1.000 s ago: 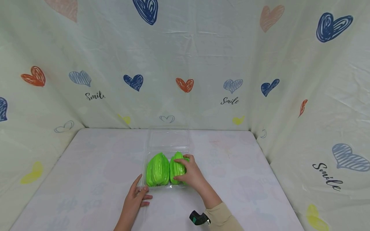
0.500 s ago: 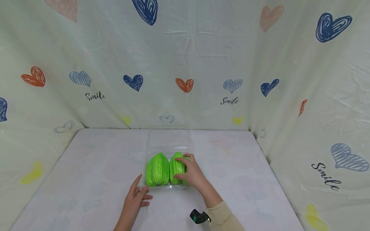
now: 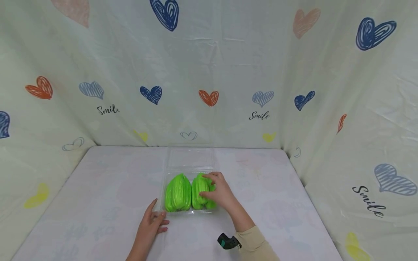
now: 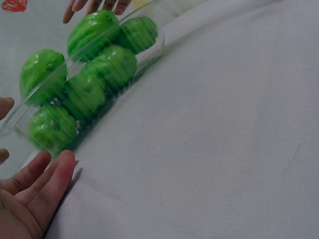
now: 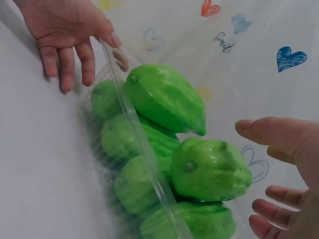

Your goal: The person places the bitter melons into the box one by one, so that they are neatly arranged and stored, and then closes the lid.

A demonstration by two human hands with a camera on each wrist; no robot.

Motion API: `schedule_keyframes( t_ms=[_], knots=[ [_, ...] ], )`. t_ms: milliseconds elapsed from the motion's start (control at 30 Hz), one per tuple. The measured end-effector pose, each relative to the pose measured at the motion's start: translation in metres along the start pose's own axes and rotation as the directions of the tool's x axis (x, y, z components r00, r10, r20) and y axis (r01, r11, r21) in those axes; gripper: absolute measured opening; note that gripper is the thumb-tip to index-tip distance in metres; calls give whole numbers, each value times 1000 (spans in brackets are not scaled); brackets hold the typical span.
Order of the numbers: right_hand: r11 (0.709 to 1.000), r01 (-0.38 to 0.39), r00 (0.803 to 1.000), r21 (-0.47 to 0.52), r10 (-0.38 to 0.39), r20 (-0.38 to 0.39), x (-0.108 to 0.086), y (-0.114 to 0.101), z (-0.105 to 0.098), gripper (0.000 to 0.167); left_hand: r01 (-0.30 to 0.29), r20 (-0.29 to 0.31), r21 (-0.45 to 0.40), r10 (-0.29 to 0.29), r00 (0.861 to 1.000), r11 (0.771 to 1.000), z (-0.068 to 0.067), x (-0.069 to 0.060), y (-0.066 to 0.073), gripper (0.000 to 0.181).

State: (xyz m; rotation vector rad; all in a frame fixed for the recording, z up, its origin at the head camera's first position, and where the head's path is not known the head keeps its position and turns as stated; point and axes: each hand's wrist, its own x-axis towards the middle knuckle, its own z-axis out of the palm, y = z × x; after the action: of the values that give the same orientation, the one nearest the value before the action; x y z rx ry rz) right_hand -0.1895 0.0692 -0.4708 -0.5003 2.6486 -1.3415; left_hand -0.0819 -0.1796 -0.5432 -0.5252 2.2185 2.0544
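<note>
A clear plastic clamshell box (image 5: 144,152) holds several glossy green ribbed gourds, with two resting on top of a lower row. In the head view one top gourd (image 3: 177,192) is at the left, the other top gourd (image 3: 200,192) at the right. My left hand (image 3: 148,227) is at the box's front left corner, fingers loosely extended, the thumb by the rim. My right hand (image 3: 222,192) hovers over the right side with thumb and fingers spread. The right wrist view shows its fingers apart from the right top gourd (image 5: 209,169).
The box's transparent lid (image 3: 191,157) lies folded back towards the rear of the white-covered table (image 3: 267,203). Behind and beside the table hang curtains (image 3: 235,72) printed with hearts. A black wrist camera (image 3: 228,241) sits by the right sleeve.
My right hand has drawn slightly right, away from the right top gourd, uncovering more of the gourds there. The left hand has barely shifted.
</note>
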Motion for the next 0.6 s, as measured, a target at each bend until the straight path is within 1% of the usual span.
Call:
schedule_keyframes(
  t_ms=[133, 233, 300, 367, 433, 500, 600],
  knots=[
    [999, -3, 1000, 36, 3, -16, 1, 0, -6, 61, -16, -13, 47, 17, 1000, 999, -5, 4, 6, 68],
    [999, 1, 999, 54, 1, -41, 3, 1, -10, 59, -44, -18, 93, 46, 999, 995, -10, 10, 13, 67],
    [998, 3, 998, 65, 1, -60, 5, 3, -13, 58, -67, -19, 155, 71, 997, 986, -13, 13, 18, 67],
    [997, 8, 997, 75, -2, -75, 7, 4, -15, 57, -91, -15, 221, 97, 995, 971, -16, 16, 23, 67],
    [997, 10, 996, 80, -3, -84, 9, 6, -17, 57, -102, -14, 281, 110, 994, 954, -19, 20, 28, 68],
    [996, 1, 996, 84, 7, -91, 10, 8, -19, 56, -116, -6, 306, 124, 992, 945, -21, 24, 33, 67],
    [995, -18, 994, 101, 28, -104, 13, 12, -23, 56, -135, 9, 313, 139, 990, 940, -24, 30, 41, 67]
  ],
)
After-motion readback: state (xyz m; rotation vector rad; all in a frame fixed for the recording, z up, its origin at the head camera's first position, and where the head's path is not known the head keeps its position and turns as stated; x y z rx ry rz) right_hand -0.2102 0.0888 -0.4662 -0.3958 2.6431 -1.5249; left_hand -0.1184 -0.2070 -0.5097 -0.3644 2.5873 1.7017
